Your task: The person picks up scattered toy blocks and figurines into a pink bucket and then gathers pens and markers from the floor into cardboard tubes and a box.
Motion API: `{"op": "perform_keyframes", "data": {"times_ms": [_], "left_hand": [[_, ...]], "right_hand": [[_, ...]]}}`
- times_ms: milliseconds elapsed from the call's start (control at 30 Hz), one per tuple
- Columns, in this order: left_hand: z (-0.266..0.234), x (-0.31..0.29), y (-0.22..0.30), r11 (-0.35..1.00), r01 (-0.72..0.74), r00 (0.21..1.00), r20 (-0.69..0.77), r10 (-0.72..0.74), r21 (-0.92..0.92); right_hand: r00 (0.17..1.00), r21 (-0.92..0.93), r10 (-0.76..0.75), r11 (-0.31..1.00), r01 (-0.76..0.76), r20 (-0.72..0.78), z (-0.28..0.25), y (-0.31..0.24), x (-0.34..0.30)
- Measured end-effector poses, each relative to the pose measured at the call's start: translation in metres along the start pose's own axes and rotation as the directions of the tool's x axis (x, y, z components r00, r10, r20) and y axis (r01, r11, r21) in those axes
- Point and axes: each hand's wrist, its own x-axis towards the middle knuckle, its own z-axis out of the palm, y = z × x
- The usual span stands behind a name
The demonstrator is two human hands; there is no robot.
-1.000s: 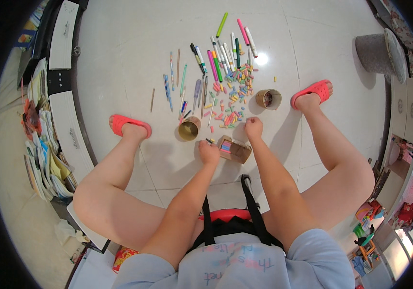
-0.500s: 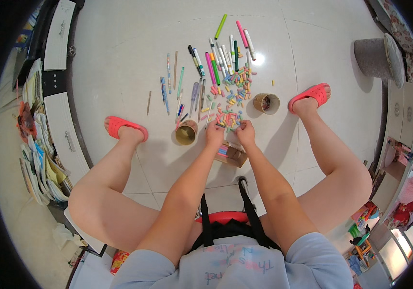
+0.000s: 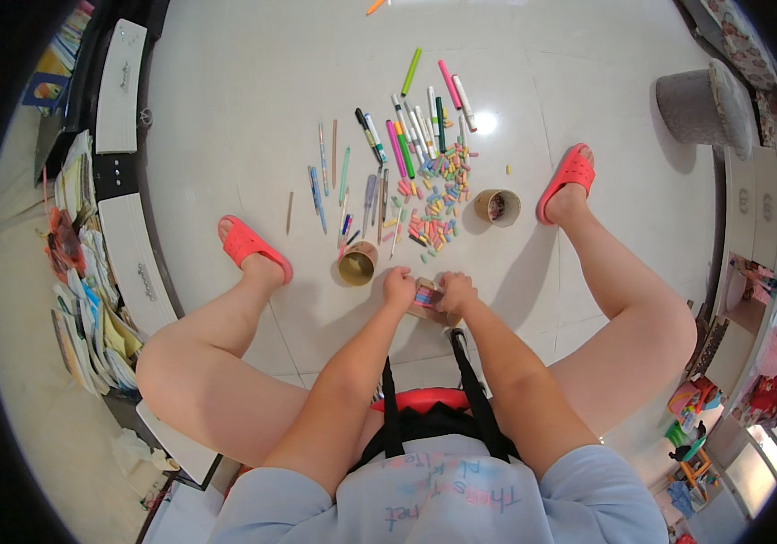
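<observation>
A small brown cardboard box (image 3: 426, 313) with pink and blue sticks inside sits on the floor between my hands. Closed fingers of my left hand (image 3: 398, 288) are at its left side; whatever they pinch is hidden. My right hand (image 3: 455, 292) bends over the box's right part, fingers curled down at its opening, their tips out of sight. Just beyond lies a loose pile of short pastel chalk pieces (image 3: 429, 227). A round open container (image 3: 357, 264) stands left of my left hand, and another round container (image 3: 497, 208) is to the right of the chalk.
Several markers (image 3: 403, 150) lie beyond the chalk, with pencils and pens (image 3: 318, 199) to their left. A screwdriver (image 3: 369, 199) lies near them. My feet in red slippers (image 3: 257, 249) flank the spread. A grey stool (image 3: 698, 107) stands far right; drawers (image 3: 139, 258) line the left.
Both hands have drawn back from the near edge of the chalk pile to the box. My right hand now covers part of the box. The view has shifted, bringing an orange stick in at the top.
</observation>
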Motion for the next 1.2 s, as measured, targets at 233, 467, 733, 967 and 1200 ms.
{"op": "perform_keyframes", "data": {"times_ms": [233, 467, 733, 967, 1200], "left_hand": [[-0.007, 0.008, 0.023, 0.998, -0.057, 0.998, 0.027, 0.057, -0.015], [-0.019, 0.016, 0.078, 0.982, -0.181, 0.971, -0.151, 0.187, 0.054], [-0.031, 0.084, 0.114, 0.977, -0.211, 0.946, -0.255, 0.199, -0.019], [-0.024, 0.131, 0.124, 0.99, -0.138, 0.949, -0.289, 0.129, -0.009], [-0.02, 0.143, 0.143, 0.983, -0.056, 0.952, -0.289, 0.106, 0.176]], "right_hand": [[0.944, 0.068, 0.033, 0.998, -0.011, -0.328, 0.015, 0.006, 0.007], [0.817, 0.051, -0.125, 0.981, 0.186, -0.563, -0.017, -0.013, 0.033], [0.841, 0.411, 0.063, 0.89, 0.196, -0.538, -0.045, -0.038, 0.066], [0.742, 0.391, 0.036, 0.866, 0.311, -0.669, -0.064, -0.063, 0.116], [0.773, 0.331, 0.046, 0.919, 0.216, -0.633, -0.062, -0.068, 0.145]]}}
